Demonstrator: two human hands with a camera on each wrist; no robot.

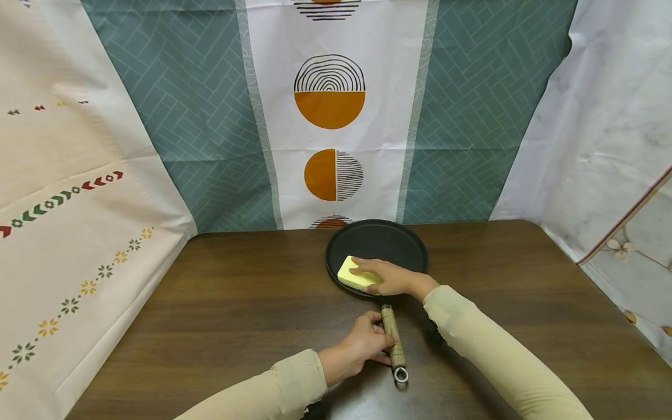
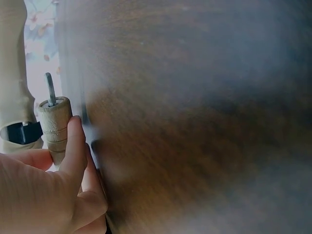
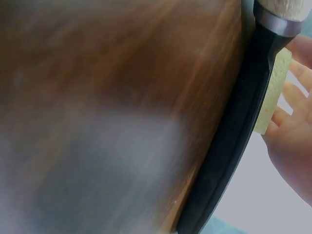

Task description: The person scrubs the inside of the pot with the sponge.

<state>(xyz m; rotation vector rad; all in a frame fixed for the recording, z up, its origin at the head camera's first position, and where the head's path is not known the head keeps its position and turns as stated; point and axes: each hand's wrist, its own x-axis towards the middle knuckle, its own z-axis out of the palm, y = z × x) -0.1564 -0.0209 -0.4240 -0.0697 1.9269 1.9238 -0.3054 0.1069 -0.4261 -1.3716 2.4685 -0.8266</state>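
Observation:
A flat black round pan (image 1: 388,242) lies on the dark wooden table (image 1: 236,303), its wooden handle (image 1: 392,341) pointing toward me. My left hand (image 1: 362,347) grips that handle (image 2: 54,124), fingers curled round it; a metal hanging ring (image 1: 401,374) shows at its end. My right hand (image 1: 385,277) presses a yellow sponge (image 1: 354,273) onto the pan's near left part, fingers laid over it. In the right wrist view the pan's rim (image 3: 234,136) and the sponge (image 3: 272,92) appear edge-on beside my fingers (image 3: 292,131).
Patterned cloths hang behind and at both sides of the table (image 1: 331,116). The table's right edge (image 1: 604,303) runs close to the marbled cloth. Bare wood lies left and right of the pan.

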